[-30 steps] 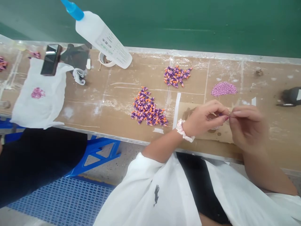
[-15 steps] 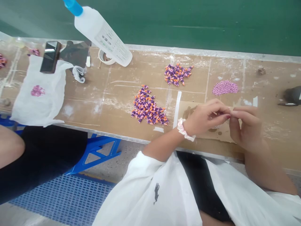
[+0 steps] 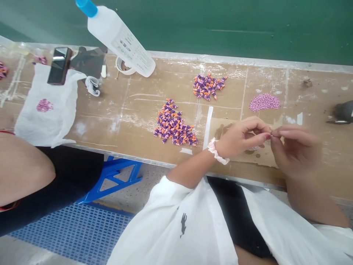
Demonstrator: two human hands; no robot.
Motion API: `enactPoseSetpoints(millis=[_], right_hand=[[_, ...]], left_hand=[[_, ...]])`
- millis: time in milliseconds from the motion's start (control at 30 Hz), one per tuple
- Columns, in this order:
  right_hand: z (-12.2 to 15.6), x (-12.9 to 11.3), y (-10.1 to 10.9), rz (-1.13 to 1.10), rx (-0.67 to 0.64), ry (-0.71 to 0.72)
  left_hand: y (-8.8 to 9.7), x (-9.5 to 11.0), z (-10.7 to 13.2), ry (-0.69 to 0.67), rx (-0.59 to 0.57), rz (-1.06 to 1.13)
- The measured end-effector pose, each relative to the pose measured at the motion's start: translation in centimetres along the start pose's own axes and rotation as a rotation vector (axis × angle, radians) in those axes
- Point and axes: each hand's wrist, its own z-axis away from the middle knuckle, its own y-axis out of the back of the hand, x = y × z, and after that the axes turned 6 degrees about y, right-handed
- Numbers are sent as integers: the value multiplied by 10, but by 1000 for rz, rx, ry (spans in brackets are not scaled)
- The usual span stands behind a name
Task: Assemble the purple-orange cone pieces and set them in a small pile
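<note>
My left hand [image 3: 241,138], with a white scrunchie at the wrist, pinches its fingertips together against those of my right hand [image 3: 296,149]. Both pinch something tiny where they meet, too small to name. They hover over a brown card sheet [image 3: 264,156] on the bench. Left of them lies a heap of small purple-and-orange pieces [image 3: 174,124]. A smaller heap of the same pieces [image 3: 207,86] sits further back. A pile of tiny pink pieces [image 3: 264,102] lies just beyond my hands.
A white glue bottle with a blue cap [image 3: 118,35] leans over the bench at the back left. A white cloth [image 3: 46,110] with pink bits and a black phone [image 3: 58,65] lie at the left. Another person's arm [image 3: 24,169] enters at the left. A blue stool frame [image 3: 113,176] stands below.
My hands stay pinched together in nearly the same spot. The other person's bare arm has come into view at the left edge.
</note>
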Motion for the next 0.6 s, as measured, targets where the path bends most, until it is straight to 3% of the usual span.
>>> enactPoseSetpoints(millis=[200, 300, 400, 500, 600], right_hand=[[-6, -8, -4, -204, 61, -93], [-9, -13, -4, -268, 44, -167], [-13, -19, 0, -274, 42, -238], [-18, -20, 8, -196, -4, -295], [-21, -13, 15, -102, -266, -232]], left_hand=[[2, -4, -2, -391, 136, -516], [2, -5, -1, -498, 163, -659], [1, -5, 0, -458, 152, -661], [3, -4, 0, -408, 202, -522], [6, -1, -2, -228, 258, -297]])
